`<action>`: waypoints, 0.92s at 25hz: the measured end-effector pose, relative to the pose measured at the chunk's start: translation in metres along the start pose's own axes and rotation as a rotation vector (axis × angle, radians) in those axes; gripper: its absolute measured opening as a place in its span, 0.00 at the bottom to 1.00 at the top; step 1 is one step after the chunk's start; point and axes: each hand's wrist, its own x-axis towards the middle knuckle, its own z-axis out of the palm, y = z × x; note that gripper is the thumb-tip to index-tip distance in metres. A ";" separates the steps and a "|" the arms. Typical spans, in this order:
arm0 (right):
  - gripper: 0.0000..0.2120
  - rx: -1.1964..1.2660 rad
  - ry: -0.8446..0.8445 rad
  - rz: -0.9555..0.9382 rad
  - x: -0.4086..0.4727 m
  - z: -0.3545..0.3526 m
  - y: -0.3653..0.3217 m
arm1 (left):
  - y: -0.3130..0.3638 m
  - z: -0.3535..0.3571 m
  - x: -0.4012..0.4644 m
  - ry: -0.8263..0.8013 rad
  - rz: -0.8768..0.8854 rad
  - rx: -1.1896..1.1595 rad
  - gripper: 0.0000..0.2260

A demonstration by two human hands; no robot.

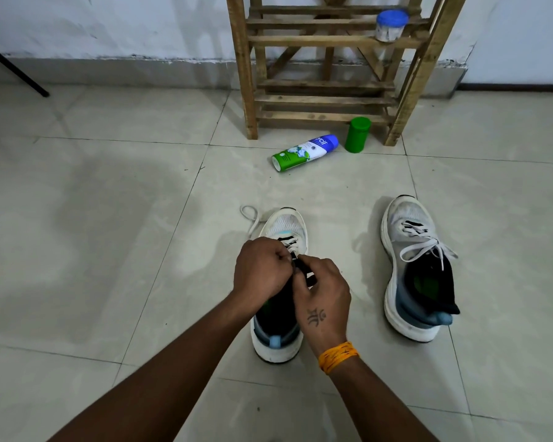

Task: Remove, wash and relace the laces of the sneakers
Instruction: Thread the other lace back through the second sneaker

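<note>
Two white sneakers with black tongues and blue heels stand on the tiled floor, toes pointing away. Over the left sneaker point(284, 224) both hands meet at the eyelets. My left hand point(261, 266) is curled and pinches the white lace point(253, 218), whose loose end loops onto the floor to the left of the toe. My right hand point(323, 288), with an orange band at the wrist, pinches the black tongue and lace area. The right sneaker point(412, 266) stands apart to the right, its lace point(425, 247) still threaded and tied in a loose bow.
A wooden rack point(326, 87) stands against the white wall ahead, with a blue-lidded jar point(391, 25) on a shelf. A green-and-blue spray can point(305, 152) lies on the floor before it, beside an upright green container point(359, 134). A black rod point(13, 68) leans at far left.
</note>
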 end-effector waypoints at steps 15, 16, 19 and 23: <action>0.11 0.233 0.014 -0.007 -0.005 0.005 0.009 | 0.003 -0.016 0.011 -0.308 -0.476 -0.760 0.12; 0.11 0.267 0.003 -0.002 -0.004 0.004 0.009 | 0.000 -0.016 0.013 -0.336 -0.487 -0.774 0.12; 0.11 0.330 -0.031 0.038 -0.004 0.003 0.009 | -0.010 -0.013 0.015 -0.369 -0.470 -0.752 0.10; 0.12 0.341 -0.089 0.035 -0.003 0.004 0.011 | -0.003 -0.009 0.012 -0.239 -0.385 -0.597 0.10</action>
